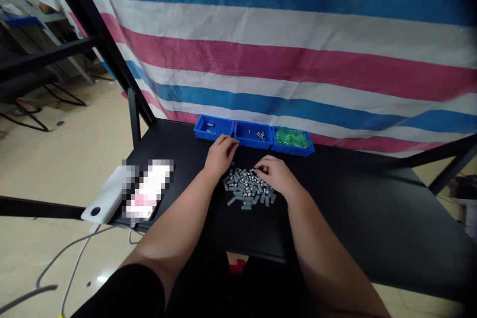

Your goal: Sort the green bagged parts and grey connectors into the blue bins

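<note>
A heap of small grey metal cylinders and shiny screws lies on the black table. My left hand is at the heap's far left side, just in front of the blue bins. Its fingers are pinched together, and anything between them is too small to make out. Over the heap's right edge, my right hand has thumb and fingers closed in a pinch. A tiny piece may be at those fingertips, but I cannot tell what it is.
Along the table's back stand a left blue bin with a few small pieces, a middle blue bin with several screws, and a right bin holding green plastic. A lit phone and white power bank lie left, with cables. Striped sheeting hangs behind.
</note>
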Demonstrator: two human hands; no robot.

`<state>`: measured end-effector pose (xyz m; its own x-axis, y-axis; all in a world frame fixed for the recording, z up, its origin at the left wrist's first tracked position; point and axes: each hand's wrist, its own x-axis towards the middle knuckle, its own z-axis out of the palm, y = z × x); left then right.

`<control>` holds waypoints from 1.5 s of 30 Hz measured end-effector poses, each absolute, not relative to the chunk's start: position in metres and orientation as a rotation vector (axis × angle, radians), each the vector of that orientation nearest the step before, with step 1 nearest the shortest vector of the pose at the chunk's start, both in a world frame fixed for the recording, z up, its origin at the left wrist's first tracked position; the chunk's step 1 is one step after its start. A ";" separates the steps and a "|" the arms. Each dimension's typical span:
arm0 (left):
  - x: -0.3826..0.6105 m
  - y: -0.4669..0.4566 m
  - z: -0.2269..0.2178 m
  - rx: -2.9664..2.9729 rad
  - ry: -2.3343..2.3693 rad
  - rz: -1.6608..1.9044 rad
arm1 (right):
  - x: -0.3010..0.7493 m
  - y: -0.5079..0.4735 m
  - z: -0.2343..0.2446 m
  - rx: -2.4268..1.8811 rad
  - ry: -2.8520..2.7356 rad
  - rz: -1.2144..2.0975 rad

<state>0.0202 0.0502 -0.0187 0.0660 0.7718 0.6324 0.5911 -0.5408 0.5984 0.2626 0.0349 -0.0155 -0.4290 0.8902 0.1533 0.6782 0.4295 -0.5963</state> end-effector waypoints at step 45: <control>-0.002 0.082 -0.029 2.149 1.752 1.464 | 0.240 0.071 -0.028 -1.225 -1.755 0.193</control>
<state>-0.0023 0.0820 -0.0289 -0.0605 0.7688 0.6366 0.7630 -0.3756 0.5261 0.2396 0.0706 -0.0284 -0.0439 0.7953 0.6047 0.6445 0.4850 -0.5911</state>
